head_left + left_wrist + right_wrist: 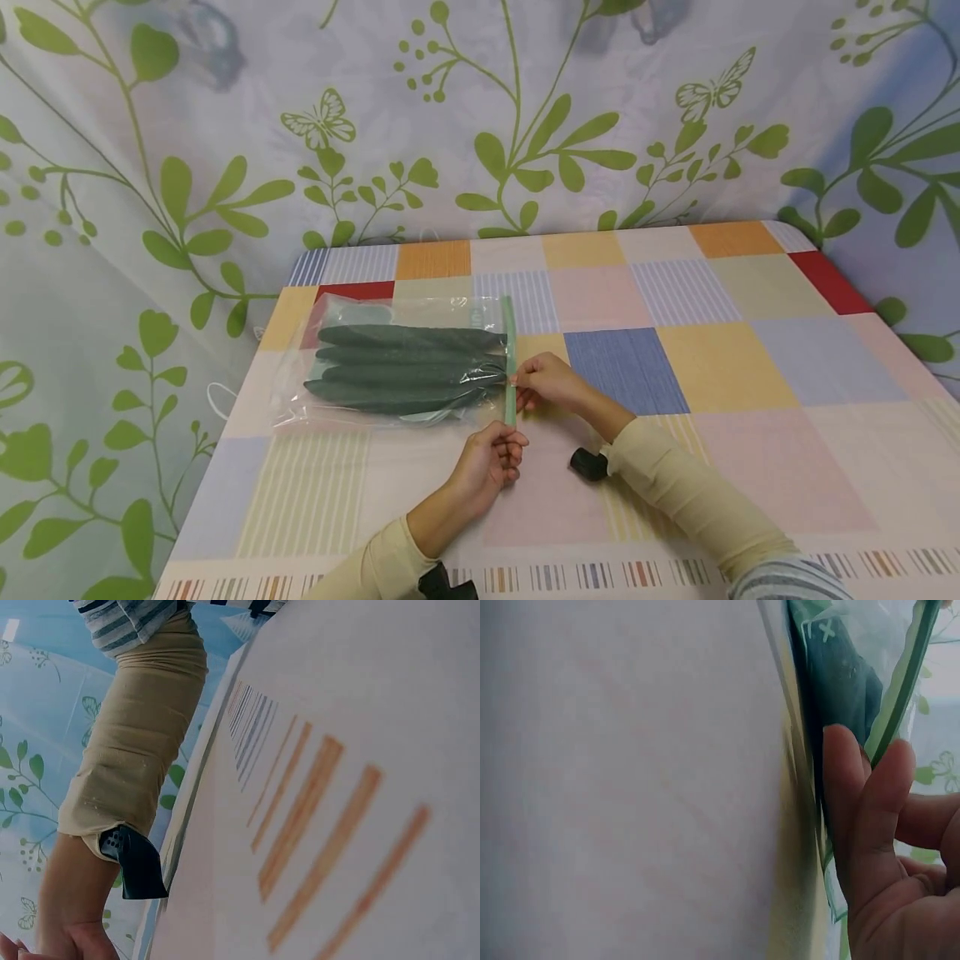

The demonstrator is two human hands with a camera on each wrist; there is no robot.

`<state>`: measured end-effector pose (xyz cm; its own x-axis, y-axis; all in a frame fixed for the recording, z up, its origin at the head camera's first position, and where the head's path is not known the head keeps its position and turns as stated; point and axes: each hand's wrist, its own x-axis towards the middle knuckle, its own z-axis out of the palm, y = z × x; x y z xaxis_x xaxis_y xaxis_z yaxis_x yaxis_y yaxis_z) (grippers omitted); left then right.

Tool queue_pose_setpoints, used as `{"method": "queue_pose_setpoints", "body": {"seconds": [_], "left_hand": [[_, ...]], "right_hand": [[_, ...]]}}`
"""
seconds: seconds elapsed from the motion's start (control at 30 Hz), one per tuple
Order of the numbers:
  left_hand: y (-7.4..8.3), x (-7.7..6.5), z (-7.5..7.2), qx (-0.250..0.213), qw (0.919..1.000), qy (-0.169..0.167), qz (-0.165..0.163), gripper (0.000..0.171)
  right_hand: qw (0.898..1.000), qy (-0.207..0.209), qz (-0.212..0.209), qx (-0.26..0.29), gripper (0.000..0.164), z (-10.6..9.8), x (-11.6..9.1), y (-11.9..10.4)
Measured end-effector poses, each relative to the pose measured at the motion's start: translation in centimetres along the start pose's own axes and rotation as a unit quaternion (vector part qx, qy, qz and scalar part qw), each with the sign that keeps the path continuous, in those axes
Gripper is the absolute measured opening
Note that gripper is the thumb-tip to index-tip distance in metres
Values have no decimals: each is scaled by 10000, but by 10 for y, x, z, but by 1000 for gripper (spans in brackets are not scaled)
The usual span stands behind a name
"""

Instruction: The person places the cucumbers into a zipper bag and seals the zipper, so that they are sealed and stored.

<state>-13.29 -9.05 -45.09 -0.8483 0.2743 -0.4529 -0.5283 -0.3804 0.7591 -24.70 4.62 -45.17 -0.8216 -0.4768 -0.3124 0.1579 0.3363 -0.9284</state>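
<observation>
A clear zip bag (420, 310) with a green closure strip (510, 321) lies flat on the table, its strip toward the right. Inside it are several long dark green cucumbers (405, 337), side by side. My right hand (551, 383) pinches the strip about midway along; the right wrist view shows its thumb and fingers (847, 780) at the strip's edge. At the near end of the strip, my left hand (491, 462) holds the bag's corner with curled fingers. The left wrist view shows the right forearm (135, 742), not the left hand's grip.
A patchwork-patterned cloth (630, 367) covers the table. Behind and beside it hang curtains (420, 167) printed with green leaves and butterflies. Black devices sit at both wrists, one below the right cuff (588, 464). A thin white cord (219, 400) loops by the left edge.
</observation>
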Motion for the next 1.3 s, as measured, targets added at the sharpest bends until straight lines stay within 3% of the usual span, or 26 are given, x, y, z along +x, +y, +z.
{"method": "queue_pose_setpoints", "body": {"seconds": [0.37, 0.57, 1.13, 1.3], "left_hand": [[0, 1, -4, -104, 9999, -26, 49, 27], [0, 2, -4, -139, 9999, -55, 27, 27], [0, 5, -5, -121, 9999, -81, 3, 28], [-1, 5, -4, -114, 9999, -33, 51, 28]], "right_hand": [[9991, 421, 87, 44, 19, -4, 8, -7], [9965, 689, 220, 421, 31, -3, 11, -10], [9976, 390, 356, 443, 34, -10, 21, -7], [9984, 421, 171, 336, 30, -10, 22, -7]]}}
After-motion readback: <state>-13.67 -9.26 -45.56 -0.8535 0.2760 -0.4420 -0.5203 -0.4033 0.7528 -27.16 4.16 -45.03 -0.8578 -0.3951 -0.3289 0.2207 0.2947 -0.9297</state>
